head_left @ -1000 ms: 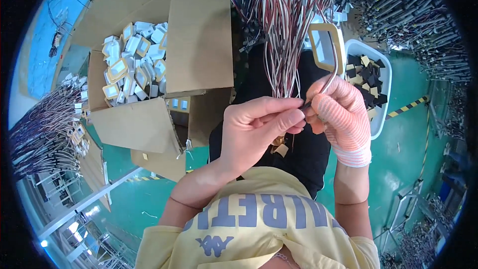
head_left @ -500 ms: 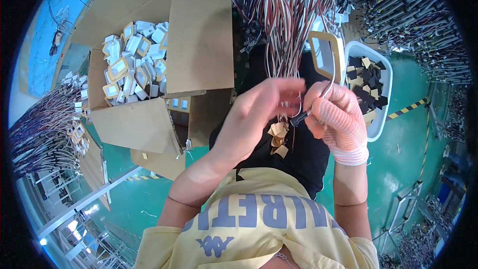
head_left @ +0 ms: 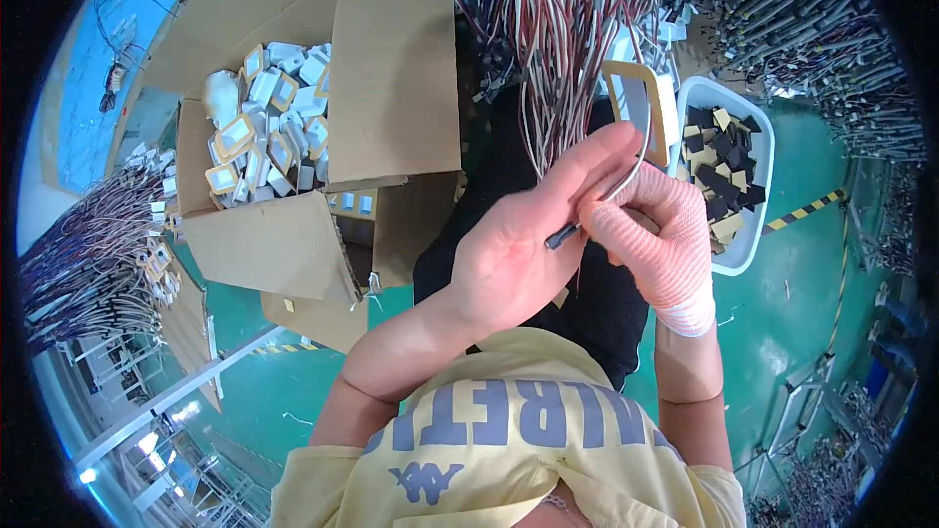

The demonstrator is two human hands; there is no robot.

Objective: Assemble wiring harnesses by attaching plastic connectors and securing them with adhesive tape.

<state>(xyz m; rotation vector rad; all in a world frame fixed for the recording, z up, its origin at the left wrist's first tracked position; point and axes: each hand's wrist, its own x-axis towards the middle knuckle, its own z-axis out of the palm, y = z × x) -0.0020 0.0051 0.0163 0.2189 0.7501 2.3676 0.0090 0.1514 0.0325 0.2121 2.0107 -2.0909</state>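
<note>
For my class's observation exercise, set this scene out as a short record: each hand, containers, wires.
Right hand: in striped glove, pinching a thin cable
Left hand: open, beside the cable's black end, contact unclear
Carton, left: open, holding white parts with yellow rims
Tub, right: white, holding black and tan pieces
Wires, ahead: long red and white bundle

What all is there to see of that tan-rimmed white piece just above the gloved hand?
The tan-rimmed white piece looks like a hollow, plastic-like shell with rounded corners, its open face turned partly toward the camera. A thin pale cable runs by its opening, curving down to the gloved right hand. Whether that hand touches the piece is unclear.
</note>
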